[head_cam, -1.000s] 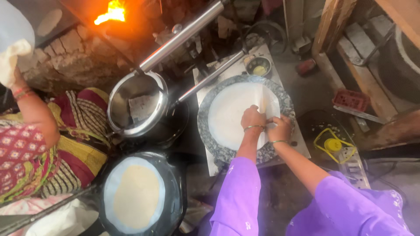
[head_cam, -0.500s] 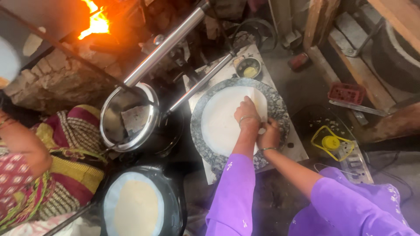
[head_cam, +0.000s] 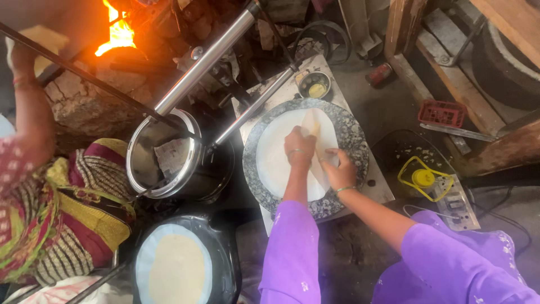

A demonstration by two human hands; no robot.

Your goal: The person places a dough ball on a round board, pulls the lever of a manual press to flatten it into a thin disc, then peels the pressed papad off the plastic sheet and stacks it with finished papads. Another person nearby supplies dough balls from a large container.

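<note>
Flatbread [head_cam: 281, 163] on round board [head_cam: 351, 135] — open pot [head_cam: 163, 155] left, small bowl [head_cam: 314, 85] behind.
</note>
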